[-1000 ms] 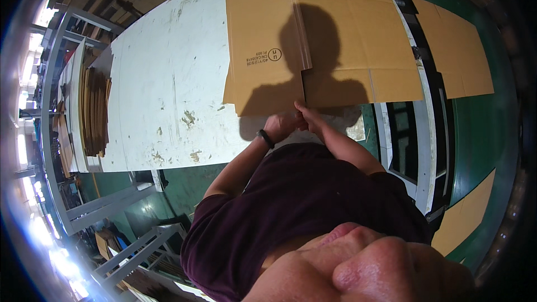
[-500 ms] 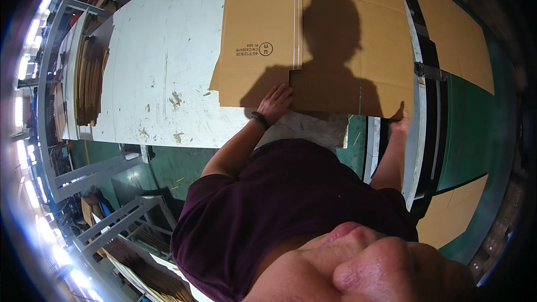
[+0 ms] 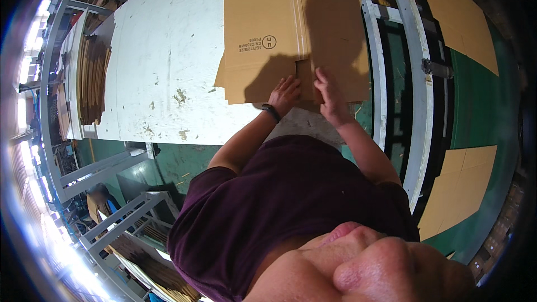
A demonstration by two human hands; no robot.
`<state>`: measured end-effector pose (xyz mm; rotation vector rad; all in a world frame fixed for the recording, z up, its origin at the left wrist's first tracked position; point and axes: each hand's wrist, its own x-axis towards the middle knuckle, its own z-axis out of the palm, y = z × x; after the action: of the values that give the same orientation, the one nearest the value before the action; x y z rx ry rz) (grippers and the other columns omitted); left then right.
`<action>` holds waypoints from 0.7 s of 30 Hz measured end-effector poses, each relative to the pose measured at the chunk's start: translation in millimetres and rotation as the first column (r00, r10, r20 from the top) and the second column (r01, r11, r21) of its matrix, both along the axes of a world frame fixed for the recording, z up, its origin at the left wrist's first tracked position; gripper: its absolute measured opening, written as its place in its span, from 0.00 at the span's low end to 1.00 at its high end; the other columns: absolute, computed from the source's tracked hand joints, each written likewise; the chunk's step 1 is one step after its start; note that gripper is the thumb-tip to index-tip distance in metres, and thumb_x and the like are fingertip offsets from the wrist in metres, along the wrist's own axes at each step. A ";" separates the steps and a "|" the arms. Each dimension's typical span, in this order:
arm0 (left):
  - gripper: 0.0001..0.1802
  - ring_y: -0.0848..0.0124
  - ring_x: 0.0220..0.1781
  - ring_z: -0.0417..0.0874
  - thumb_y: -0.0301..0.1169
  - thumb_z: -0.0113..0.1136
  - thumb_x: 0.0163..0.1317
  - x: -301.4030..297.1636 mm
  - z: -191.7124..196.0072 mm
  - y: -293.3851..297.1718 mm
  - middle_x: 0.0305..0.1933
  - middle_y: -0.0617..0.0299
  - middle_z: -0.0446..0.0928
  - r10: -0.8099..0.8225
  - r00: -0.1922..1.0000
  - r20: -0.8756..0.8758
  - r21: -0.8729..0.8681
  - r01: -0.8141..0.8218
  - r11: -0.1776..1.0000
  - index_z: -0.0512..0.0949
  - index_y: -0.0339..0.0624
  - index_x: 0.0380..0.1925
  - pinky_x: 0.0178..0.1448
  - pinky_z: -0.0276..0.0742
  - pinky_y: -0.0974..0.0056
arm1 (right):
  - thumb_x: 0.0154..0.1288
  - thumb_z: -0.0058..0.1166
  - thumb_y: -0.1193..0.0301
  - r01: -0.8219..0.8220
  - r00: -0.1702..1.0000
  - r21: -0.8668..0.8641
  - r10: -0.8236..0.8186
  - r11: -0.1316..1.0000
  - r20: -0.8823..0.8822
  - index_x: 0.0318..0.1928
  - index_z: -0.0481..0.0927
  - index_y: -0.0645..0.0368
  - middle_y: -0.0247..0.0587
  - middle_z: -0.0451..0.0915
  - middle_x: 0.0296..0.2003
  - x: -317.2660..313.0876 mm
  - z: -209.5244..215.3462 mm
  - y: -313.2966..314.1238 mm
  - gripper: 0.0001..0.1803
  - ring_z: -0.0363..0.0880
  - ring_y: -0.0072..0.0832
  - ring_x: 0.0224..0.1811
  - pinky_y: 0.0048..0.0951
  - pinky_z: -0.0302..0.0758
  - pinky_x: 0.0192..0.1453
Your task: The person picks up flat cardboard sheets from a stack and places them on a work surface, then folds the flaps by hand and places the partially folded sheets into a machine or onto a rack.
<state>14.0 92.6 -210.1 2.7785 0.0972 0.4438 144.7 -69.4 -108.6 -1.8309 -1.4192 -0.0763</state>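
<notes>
A flattened brown cardboard box lies on the white worktable, folded over on itself with a printed mark near its middle. My left hand rests flat on the near flap, fingers spread. My right hand presses on the cardboard just to the right, beside a slot between the flaps. Both hands touch the sheet near its front edge. A dark band sits on my left wrist.
A stack of flat cardboard stands on the table's left end. A grey metal frame runs along the right, over a green floor with more cardboard sheets. Metal racks stand at lower left.
The right side of the cardboard has been folded over, so the sheet is narrower. My right hand came in from the right edge to the middle, beside my left hand.
</notes>
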 end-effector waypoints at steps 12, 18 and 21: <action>0.16 0.60 0.62 0.73 0.33 0.61 0.49 -5.3 9.5 8.1 0.53 0.60 0.78 0.010 0.997 0.082 0.020 -0.012 1.000 0.80 0.44 0.40 0.66 0.67 0.52 | 0.60 0.46 0.74 0.096 0.908 -0.293 0.037 0.951 0.417 0.48 0.72 0.62 0.47 0.67 0.62 -15.7 -97.9 40.7 0.15 0.61 0.44 0.68 0.44 0.59 0.72; 0.12 0.62 0.56 0.79 0.31 0.63 0.47 -2.2 24.3 10.7 0.49 0.61 0.80 0.021 0.988 0.153 -0.038 -0.015 0.999 0.81 0.46 0.35 0.60 0.74 0.54 | 0.60 0.46 0.75 0.052 0.961 -0.290 0.031 0.955 0.274 0.47 0.72 0.63 0.48 0.66 0.63 -15.3 -76.1 41.3 0.13 0.61 0.44 0.68 0.43 0.61 0.71; 0.12 0.61 0.53 0.81 0.31 0.65 0.45 -0.7 25.4 19.9 0.48 0.60 0.80 -0.009 0.998 0.055 -0.252 0.023 0.968 0.82 0.47 0.33 0.57 0.77 0.55 | 0.59 0.47 0.76 0.026 0.966 -0.316 0.058 0.949 0.253 0.49 0.71 0.62 0.48 0.66 0.64 -9.0 -81.5 37.7 0.15 0.60 0.45 0.69 0.43 0.61 0.71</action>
<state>13.3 112.5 -184.8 2.5141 0.1103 0.4669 135.7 -31.7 -190.1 -2.1322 -1.7078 -0.0862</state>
